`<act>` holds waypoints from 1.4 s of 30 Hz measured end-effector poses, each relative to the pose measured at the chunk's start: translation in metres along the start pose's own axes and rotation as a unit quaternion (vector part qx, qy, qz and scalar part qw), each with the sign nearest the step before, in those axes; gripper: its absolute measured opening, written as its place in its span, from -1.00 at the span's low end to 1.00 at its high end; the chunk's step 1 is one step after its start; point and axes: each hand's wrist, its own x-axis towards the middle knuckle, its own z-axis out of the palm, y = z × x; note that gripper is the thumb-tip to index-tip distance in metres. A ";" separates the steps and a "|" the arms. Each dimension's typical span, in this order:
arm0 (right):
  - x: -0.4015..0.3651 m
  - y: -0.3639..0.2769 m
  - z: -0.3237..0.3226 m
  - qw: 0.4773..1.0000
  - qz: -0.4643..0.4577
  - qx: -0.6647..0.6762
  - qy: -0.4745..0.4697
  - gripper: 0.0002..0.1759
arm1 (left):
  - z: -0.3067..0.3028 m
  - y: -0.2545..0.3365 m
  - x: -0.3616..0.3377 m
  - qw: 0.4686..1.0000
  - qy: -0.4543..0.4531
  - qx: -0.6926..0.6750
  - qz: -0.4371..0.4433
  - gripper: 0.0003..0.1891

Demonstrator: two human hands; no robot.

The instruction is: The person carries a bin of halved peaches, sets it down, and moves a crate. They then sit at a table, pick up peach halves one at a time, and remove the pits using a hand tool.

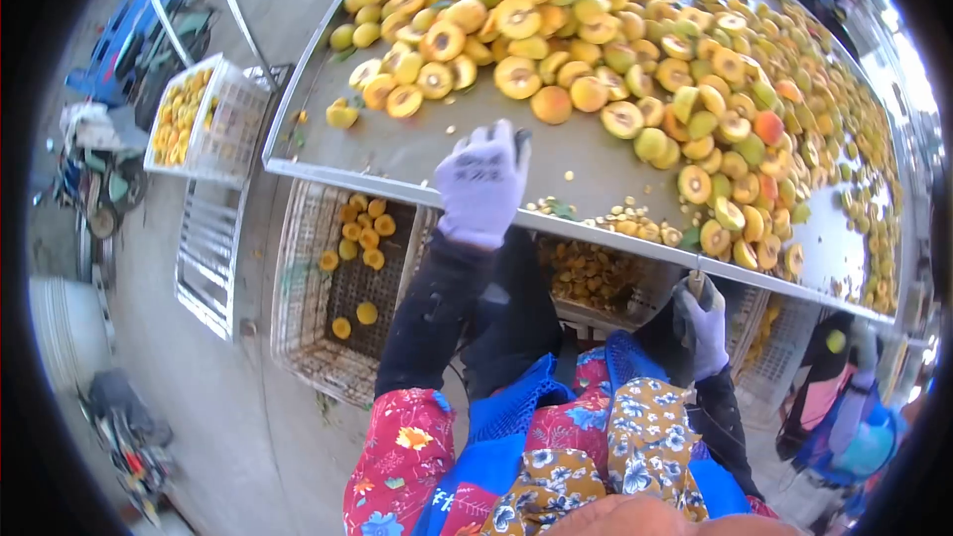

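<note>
My left hand (484,182), in a pale lilac glove, is over the front part of the metal table (397,154), back of the hand up. Its fingers curl away from me and hide anything in them. Beyond it lie heaped apricots (516,20), many halved with brown hollows. At the table's front edge, my right hand (703,328), also gloved, is wrapped round a small tool with a wooden handle (697,284); a thin metal part points up from it. Small pale pits (625,220) lie along the edge between my hands.
Under the table stand a plastic crate (288,308) with some apricot halves and another container of pieces (591,273). A white crate (223,129) of apricots stands left. Another person (844,417) is at the right; parked motorbikes (124,437) stand far left.
</note>
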 end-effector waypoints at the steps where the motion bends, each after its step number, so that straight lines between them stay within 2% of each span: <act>1: 0.000 0.007 -0.003 0.999 -0.001 0.034 0.000 -0.93 | 0.003 0.024 0.021 0.999 -0.033 0.027 0.008 -0.71; 3: -0.006 0.015 -0.008 0.998 0.000 0.061 -0.002 -0.89 | 0.058 0.040 0.052 0.995 -0.071 0.059 0.025 -0.65; 4: -0.008 0.015 -0.009 0.998 -0.006 0.057 -0.004 -0.87 | 0.097 0.038 0.065 0.988 -0.137 0.069 0.007 -0.56; 6: -0.009 0.019 -0.015 0.998 -0.046 0.049 -0.003 -0.83 | 0.171 0.028 0.068 0.989 -0.115 0.093 -0.004 -0.47; 8: -0.005 0.033 -0.020 0.993 -0.112 0.040 0.006 -0.80 | 0.178 0.026 0.073 0.979 -0.185 0.079 0.021 -0.42; 9: -0.004 0.037 -0.023 0.989 -0.146 0.009 0.010 -0.79 | 0.134 0.039 0.074 0.967 -0.247 0.044 0.044 -0.40; 10: -0.006 0.034 -0.025 0.985 -0.168 -0.039 -0.001 -0.78 | 0.135 0.029 0.064 0.978 -0.203 -0.025 0.037 -0.44; 11: -0.008 0.023 -0.026 0.978 -0.187 -0.086 -0.013 -0.76 | 0.116 0.028 0.060 0.916 -0.290 -0.260 -0.098 -0.46; 12: -0.010 0.014 -0.023 0.969 -0.206 -0.133 -0.027 -0.75 | 0.094 0.031 0.052 0.776 -0.352 -0.470 -0.230 -0.48; 13: -0.010 0.006 -0.018 0.950 -0.260 -0.165 -0.046 -0.70 | 0.076 0.037 0.036 0.666 -0.352 -0.604 -0.259 -0.49; 14: -0.013 -0.010 -0.012 0.944 -0.263 -0.186 -0.066 -0.71 | 0.062 0.041 0.018 0.536 -0.340 -0.719 -0.281 -0.50; 17: -0.012 -0.034 0.004 0.905 -0.332 -0.252 -0.082 -0.77 | 0.046 0.060 -0.034 0.402 -0.358 -0.788 -0.301 -0.50; 18: -0.010 -0.036 0.007 0.892 -0.352 -0.270 -0.085 -0.76 | 0.035 0.081 -0.049 0.432 -0.311 -0.767 -0.358 -0.52; 20: -0.010 -0.035 0.011 0.863 -0.388 -0.308 -0.093 -0.73 | 0.019 0.106 -0.072 0.463 -0.305 -0.748 -0.365 -0.52; 21: -0.012 -0.034 0.011 0.857 -0.381 -0.337 -0.090 -0.70 | 0.013 0.114 -0.080 0.455 -0.313 -0.753 -0.359 -0.50; 23: -0.014 -0.031 0.009 0.839 -0.366 -0.393 -0.085 -0.63 | 0.015 0.117 -0.099 0.626 -0.277 -0.713 -0.152 -0.48; 26: -0.017 -0.031 0.006 0.814 -0.373 -0.436 -0.086 -0.56 | 0.012 0.117 -0.114 0.629 -0.310 -0.689 -0.180 -0.42; 28: -0.018 -0.027 0.003 0.805 -0.366 -0.457 -0.098 -0.56 | 0.008 0.122 -0.110 0.437 -0.361 -0.728 -0.387 -0.41; 29: -0.018 -0.026 0.001 0.811 -0.358 -0.451 -0.103 -0.56 | 0.006 0.121 -0.110 0.444 -0.379 -0.723 -0.370 -0.41; 32: -0.020 -0.025 0.000 0.830 -0.342 -0.426 -0.114 -0.60 | 0.000 0.135 -0.110 0.450 -0.325 -0.738 -0.383 -0.40; 35: -0.020 -0.019 0.000 0.850 -0.330 -0.394 -0.114 -0.67 | 0.008 0.128 -0.119 0.389 -0.293 -0.819 -0.303 -0.44; 38: -0.022 -0.013 0.003 0.863 -0.320 -0.374 -0.112 -0.66 | 0.004 0.130 -0.120 0.332 -0.288 -0.844 -0.308 -0.46; 40: -0.024 -0.011 0.007 0.873 -0.319 -0.353 -0.107 -0.59 | 0.000 0.136 -0.123 0.448 -0.270 -0.819 -0.235 -0.48; 42: -0.019 0.001 0.012 0.892 -0.308 -0.312 -0.110 -0.59 | 0.007 0.140 -0.128 0.445 -0.261 -0.820 -0.249 -0.49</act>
